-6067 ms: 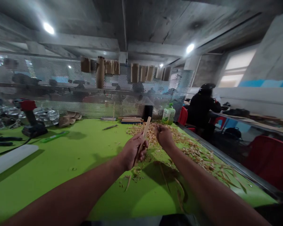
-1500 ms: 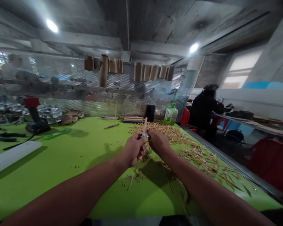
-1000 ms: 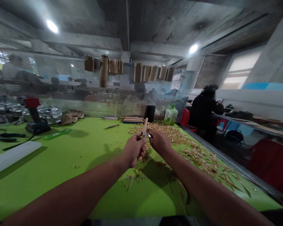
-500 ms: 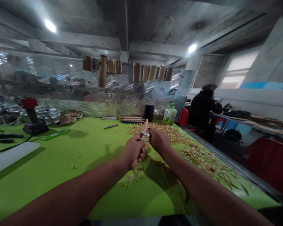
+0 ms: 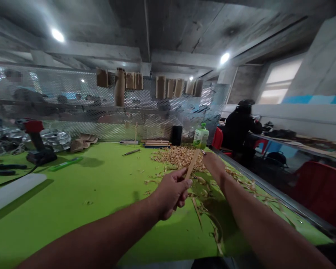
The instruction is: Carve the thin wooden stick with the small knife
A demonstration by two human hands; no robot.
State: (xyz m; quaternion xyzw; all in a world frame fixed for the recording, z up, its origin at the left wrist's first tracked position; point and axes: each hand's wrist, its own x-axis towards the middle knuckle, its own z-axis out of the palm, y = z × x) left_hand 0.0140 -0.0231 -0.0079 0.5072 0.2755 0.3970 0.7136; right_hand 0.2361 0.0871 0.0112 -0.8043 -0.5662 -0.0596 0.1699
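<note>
My left hand [image 5: 175, 192] is closed around the lower end of a narrow, pale strip of wood or bamboo [image 5: 193, 164], which slants up and away to the right. Past the strip's far end, my right hand [image 5: 214, 164] is closed on a small metal blade [image 5: 204, 152]. Only a bright bit of that blade shows; its handle is hidden in my fingers. Curled shavings [image 5: 176, 157] lie heaped behind the strip and scatter along the right side of the green tabletop [image 5: 100, 209].
Along the back stand a green-capped bottle [image 5: 201, 136] and a dark upright block [image 5: 177, 135] before a perforated metal screen [image 5: 81, 112]. A cordless drill [image 5: 36, 140], pliers [image 5: 7, 167] and a white bar [image 5: 16, 190] lie left. Another person [image 5: 240, 125] sits beyond the table's right edge.
My right hand has moved right and away from my left hand, carrying the blade off the strip. My left hand has shifted right and nearer, and more of the strip shows.
</note>
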